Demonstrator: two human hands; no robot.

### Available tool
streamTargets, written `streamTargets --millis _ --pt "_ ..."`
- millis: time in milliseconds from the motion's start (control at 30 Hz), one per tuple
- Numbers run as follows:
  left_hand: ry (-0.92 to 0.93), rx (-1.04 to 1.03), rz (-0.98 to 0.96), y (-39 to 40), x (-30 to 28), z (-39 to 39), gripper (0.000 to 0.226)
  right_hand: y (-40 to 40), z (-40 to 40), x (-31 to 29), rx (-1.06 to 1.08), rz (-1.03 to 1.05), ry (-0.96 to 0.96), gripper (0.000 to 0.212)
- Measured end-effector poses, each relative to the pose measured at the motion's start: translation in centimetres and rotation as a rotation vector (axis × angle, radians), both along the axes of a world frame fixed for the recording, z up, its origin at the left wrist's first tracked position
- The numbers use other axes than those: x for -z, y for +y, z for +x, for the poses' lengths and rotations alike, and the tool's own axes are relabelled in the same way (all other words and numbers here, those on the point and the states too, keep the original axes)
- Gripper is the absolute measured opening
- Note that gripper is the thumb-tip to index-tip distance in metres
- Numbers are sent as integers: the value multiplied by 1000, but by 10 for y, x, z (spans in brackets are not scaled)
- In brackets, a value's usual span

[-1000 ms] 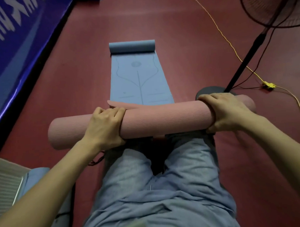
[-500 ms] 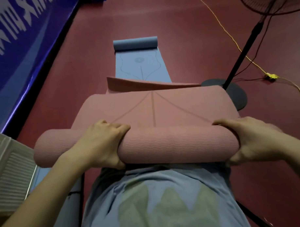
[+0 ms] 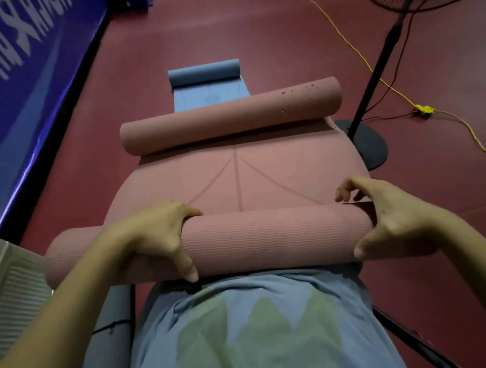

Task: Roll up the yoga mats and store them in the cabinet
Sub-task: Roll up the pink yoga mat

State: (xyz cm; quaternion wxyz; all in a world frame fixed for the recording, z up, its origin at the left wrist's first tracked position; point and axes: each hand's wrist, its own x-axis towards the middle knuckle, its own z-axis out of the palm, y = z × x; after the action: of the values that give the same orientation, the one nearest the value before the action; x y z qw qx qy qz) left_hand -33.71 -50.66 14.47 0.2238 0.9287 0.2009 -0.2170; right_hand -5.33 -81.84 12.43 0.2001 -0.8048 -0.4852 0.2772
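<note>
A pink yoga mat lies spread in front of me. Its near end is a thick roll [image 3: 265, 238] held against my waist, and its far end curls into a second roll [image 3: 228, 115]. My left hand [image 3: 155, 233] grips the near roll left of its middle, fingers over the top and thumb in front. My right hand [image 3: 389, 217] wraps the roll's right end, thumb in front and fingers curled above the flat part [image 3: 236, 178]. Beyond it a blue yoga mat [image 3: 205, 72] lies on the floor, rolled at its far end and mostly hidden by the pink mat.
The floor is dark red. A fan stand with a round black base [image 3: 370, 143] stands just right of the pink mat, and a yellow cable [image 3: 423, 108] runs past it. A blue banner wall [image 3: 26, 81] lines the left side. A white ribbed object [image 3: 11, 288] sits at lower left.
The pink mat has unrolled away from me and now shows a long flat stretch, with its far end curled into a second roll. The near roll has risen towards my waist.
</note>
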Motion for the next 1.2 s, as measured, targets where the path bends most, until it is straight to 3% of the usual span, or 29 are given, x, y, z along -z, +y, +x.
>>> streamTargets --millis 100,167,233,333,500,600,700,800,867,1033,1133,1200 --pt "-24 24 -20 9 7 2 99 8 3 -2 -19 -21 -24 86" --pt "-118 40 -11 14 11 -2 120 8 8 -3 -1 -43 -73 85" --pt "-252 13 -51 18 15 -7 124 4 9 -2 51 -28 -163 86" --pt "-292 -12 -62 23 12 -8 112 4 2 -4 45 -40 -301 86" --pt "-250 -30 107 37 -2 -2 76 25 1 -9 36 -61 -278 67" --pt "-256 -61 108 37 0 -4 76 38 -13 -12 6 -87 -403 51" --pt "-279 -103 76 35 3 -7 84 45 -37 -14 -100 100 -501 48" --pt "-280 -78 101 33 8 -11 82 44 -46 -21 -117 267 -525 23" --pt "-263 -81 115 32 10 -11 82 42 -44 -26 -99 223 -571 36" --pt "-320 -171 79 25 14 -12 98 40 -57 -30 -72 -182 -612 79" --pt "-301 -124 211 22 13 -18 111 40 -67 -23 -57 -188 -652 90" --pt "-326 -85 379 13 12 -20 94 43 -70 -22 -57 -133 -675 96"
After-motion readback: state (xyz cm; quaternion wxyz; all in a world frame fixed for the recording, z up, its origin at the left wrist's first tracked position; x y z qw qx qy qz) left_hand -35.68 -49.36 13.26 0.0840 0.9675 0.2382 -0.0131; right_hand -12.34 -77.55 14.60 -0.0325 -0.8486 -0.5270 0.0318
